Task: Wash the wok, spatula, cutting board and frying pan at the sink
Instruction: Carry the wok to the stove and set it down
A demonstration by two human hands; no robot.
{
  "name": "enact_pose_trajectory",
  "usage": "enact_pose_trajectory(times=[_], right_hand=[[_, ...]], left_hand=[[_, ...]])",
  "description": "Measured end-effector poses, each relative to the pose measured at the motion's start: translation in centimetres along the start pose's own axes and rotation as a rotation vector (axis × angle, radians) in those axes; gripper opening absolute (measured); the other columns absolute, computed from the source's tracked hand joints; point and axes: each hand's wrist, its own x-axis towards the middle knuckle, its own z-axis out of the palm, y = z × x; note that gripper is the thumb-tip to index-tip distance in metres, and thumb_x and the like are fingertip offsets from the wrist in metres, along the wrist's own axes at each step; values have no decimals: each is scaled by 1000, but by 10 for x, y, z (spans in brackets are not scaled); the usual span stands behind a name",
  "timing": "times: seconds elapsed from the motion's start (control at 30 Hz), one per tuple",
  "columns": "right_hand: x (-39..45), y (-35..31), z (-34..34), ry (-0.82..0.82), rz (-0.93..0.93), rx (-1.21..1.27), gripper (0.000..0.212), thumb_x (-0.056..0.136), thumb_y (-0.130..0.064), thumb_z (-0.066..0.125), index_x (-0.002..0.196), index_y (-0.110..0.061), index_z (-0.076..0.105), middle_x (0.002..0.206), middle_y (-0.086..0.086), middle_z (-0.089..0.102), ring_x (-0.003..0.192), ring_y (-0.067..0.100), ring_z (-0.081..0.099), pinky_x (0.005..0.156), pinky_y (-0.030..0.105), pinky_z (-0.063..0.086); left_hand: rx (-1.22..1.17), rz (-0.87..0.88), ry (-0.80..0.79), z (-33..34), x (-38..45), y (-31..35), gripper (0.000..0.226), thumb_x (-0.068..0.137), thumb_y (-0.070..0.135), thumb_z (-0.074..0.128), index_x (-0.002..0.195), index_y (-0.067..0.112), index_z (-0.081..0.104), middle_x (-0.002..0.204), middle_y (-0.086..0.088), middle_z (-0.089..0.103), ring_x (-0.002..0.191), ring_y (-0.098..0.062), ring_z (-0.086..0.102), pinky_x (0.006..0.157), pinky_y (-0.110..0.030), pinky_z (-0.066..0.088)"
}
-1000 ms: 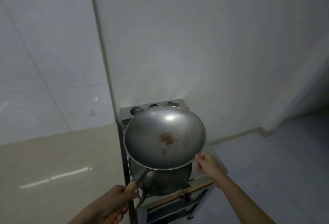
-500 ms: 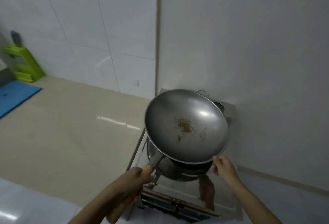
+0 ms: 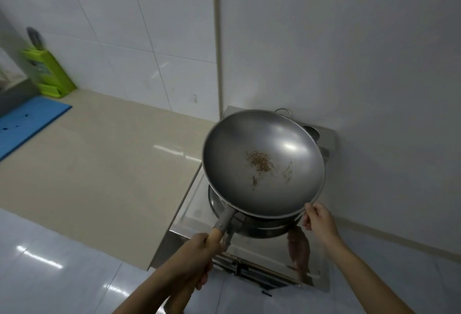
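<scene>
A grey steel wok (image 3: 264, 161) with brown food scraps in its bowl hangs in the air above the stove (image 3: 189, 216). My left hand (image 3: 197, 251) grips its wooden handle (image 3: 216, 235) from below. My right hand (image 3: 318, 221) pinches the wok's near right rim. A second round pan (image 3: 252, 226) sits on the burner right under the wok, mostly hidden by it. A blue cutting board (image 3: 27, 124) lies flat at the far left of the counter.
A beige counter (image 3: 99, 164) stretches left of the stove. A green knife block (image 3: 51, 74) stands against the tiled wall behind the blue board. White walls close in behind and to the right. Pale floor tiles (image 3: 50, 276) show below.
The view has swung left, bringing the counter, blue board and green block into sight. The wok stays held in both hands above the stove, drifting slightly right in the view.
</scene>
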Motion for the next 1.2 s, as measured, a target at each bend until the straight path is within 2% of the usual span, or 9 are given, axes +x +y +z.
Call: enact_pose_trajectory(times=[0.17, 0.27, 0.57, 0.73, 0.83, 0.9, 1.0, 1.1, 1.2], right_hand=[[-2, -4, -10, 32, 30, 105, 29, 101, -11, 41, 72, -6, 43, 61, 12, 45, 54, 22, 45, 47, 21, 42], [1, -2, -17, 22, 60, 73, 29, 100, -14, 43, 72, -7, 46, 62, 10, 49, 56, 22, 48, 55, 29, 42], [5, -3, -23, 28, 100, 32, 26, 98, -19, 47, 75, -9, 51, 66, 9, 55, 60, 22, 53, 62, 32, 43], [-3, -11, -22, 384, 37, -118, 27, 94, -33, 53, 95, -6, 57, 85, 10, 61, 80, 29, 57, 70, 34, 39], [-16, -46, -9, 417, -155, -161, 25, 96, -29, 52, 100, -5, 54, 88, 8, 54, 81, 26, 52, 70, 33, 36], [-25, -79, 8, 341, -300, -174, 19, 96, -27, 52, 99, -8, 53, 87, 6, 54, 78, 23, 50, 67, 31, 34], [-28, -121, 45, 171, -529, -239, 19, 94, -27, 55, 101, -10, 54, 89, 4, 58, 80, 23, 56, 64, 30, 40], [-31, -158, 99, -34, -713, -371, 22, 92, -32, 57, 105, -15, 55, 98, 3, 61, 89, 21, 60, 73, 31, 45], [-42, -205, 175, -284, -937, -722, 45, 93, -44, 49, 127, -14, 50, 126, 4, 56, 112, 21, 55, 92, 35, 45]], left_hand=[[-74, -84, -201, 8, -3, -2, 32, 94, 35, 58, 113, 10, 48, 72, -11, 67, 58, -23, 64, 53, -31, 54], [2, -105, -286, 10, -5, -2, 36, 95, 37, 56, 115, 8, 49, 87, -14, 73, 72, -25, 70, 66, -33, 57], [89, -65, -299, 12, -5, -4, 38, 98, 43, 47, 112, 8, 55, 98, -13, 73, 80, -23, 71, 74, -32, 59], [142, 7, 33, -16, 3, -7, 36, 97, 41, 50, 100, 8, 62, 85, -7, 73, 73, -19, 73, 72, -33, 61], [187, 106, 274, -55, 11, -1, 31, 98, 35, 51, 102, 7, 60, 91, -8, 72, 81, -22, 71, 77, -34, 60], [230, 173, 377, -79, 11, 11, 29, 98, 36, 50, 102, 9, 60, 94, -7, 70, 86, -21, 68, 80, -35, 57], [328, 292, 559, -109, 5, 27, 30, 96, 37, 52, 98, 9, 61, 93, -6, 67, 86, -22, 62, 70, -30, 47], [390, 327, 698, -143, -4, 24, 33, 96, 38, 51, 104, 7, 59, 99, -7, 64, 90, -24, 59, 74, -33, 45], [557, 235, 823, -196, -19, 3, 44, 98, 42, 44, 123, 7, 50, 123, -11, 55, 109, -31, 56, 89, -38, 44]])
